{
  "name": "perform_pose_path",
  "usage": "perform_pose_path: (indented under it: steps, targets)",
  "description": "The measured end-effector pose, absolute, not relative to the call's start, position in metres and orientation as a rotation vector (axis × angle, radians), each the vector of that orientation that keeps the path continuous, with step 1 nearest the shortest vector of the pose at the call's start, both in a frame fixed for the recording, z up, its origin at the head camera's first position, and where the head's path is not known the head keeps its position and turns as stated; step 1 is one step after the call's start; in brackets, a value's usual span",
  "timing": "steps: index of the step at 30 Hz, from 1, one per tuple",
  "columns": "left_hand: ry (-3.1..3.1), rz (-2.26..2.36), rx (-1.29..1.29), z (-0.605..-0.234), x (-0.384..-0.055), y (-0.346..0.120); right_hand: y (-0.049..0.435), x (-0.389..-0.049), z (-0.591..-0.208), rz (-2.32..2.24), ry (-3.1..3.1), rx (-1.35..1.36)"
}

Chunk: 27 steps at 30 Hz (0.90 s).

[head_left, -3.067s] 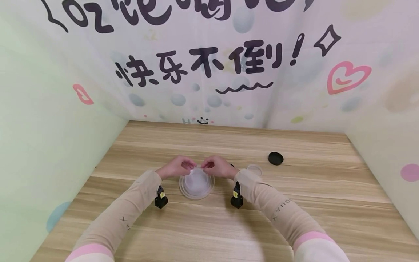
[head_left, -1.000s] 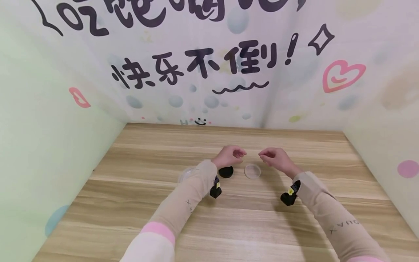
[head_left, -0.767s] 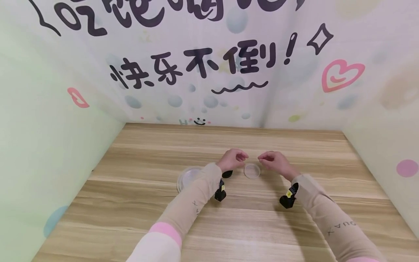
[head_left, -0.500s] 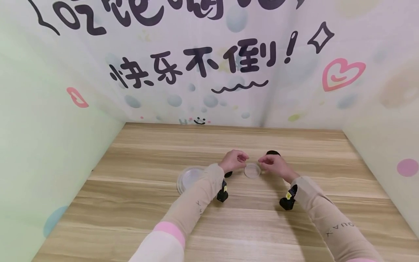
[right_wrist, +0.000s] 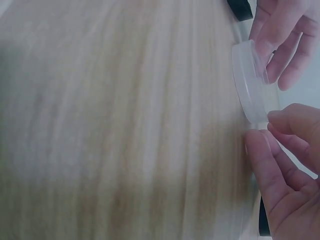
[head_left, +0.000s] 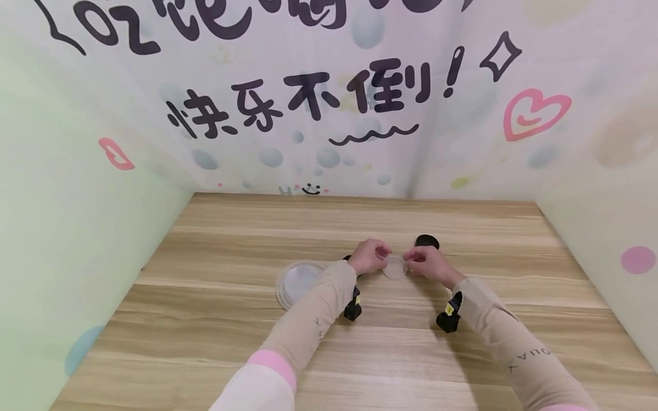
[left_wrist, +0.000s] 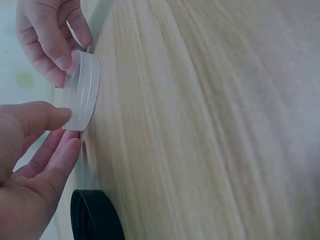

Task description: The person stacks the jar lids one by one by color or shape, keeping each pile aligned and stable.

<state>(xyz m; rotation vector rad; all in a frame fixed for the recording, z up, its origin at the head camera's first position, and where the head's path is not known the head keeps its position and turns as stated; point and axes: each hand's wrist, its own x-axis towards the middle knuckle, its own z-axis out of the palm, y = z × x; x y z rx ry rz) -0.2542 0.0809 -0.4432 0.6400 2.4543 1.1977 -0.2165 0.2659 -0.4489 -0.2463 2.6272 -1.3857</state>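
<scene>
A small clear round lid [head_left: 394, 268] with a low rim lies between my two hands over the wooden table. My left hand [head_left: 369, 256] pinches its left edge; in the left wrist view the thumb is on top of the clear lid [left_wrist: 84, 92] and fingertips are under it. On the opposite edge my right hand [head_left: 430, 264] pinches the rim between thumb and finger, as the right wrist view shows on the lid [right_wrist: 248, 82]. Whether the lid touches the table or is slightly raised, I cannot tell.
Left of my left forearm lie larger clear round lids [head_left: 302, 281], nested and partly covered by the sleeve. One black lid [left_wrist: 95, 215] is beside my left hand, mostly hidden in the head view. Another black lid [head_left: 427, 242] lies behind my right hand. A printed cloth backs the table.
Both hands have moved right, away from the larger clear lids, to the small clear lid. Over the last second they have come down and closed their fingers on its two edges.
</scene>
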Motion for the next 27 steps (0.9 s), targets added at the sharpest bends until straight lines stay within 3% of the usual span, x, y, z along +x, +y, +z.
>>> perform_pose_path:
  steps: [11, 19, 27]
  targets:
    - [2.495, 1.179, 0.63, -0.446, -0.255, 0.086, 0.266, -0.22, -0.452, -1.384, 2.627, -0.233]
    - [2.474, 1.198, 0.571, -0.445, -0.251, 0.087, 0.272, -0.224, -0.463, -1.519, 2.529, -0.373]
    - [2.457, 1.208, 0.544, -0.443, -0.247, 0.088, 0.262, -0.219, -0.452, -1.43, 2.56, -0.207]
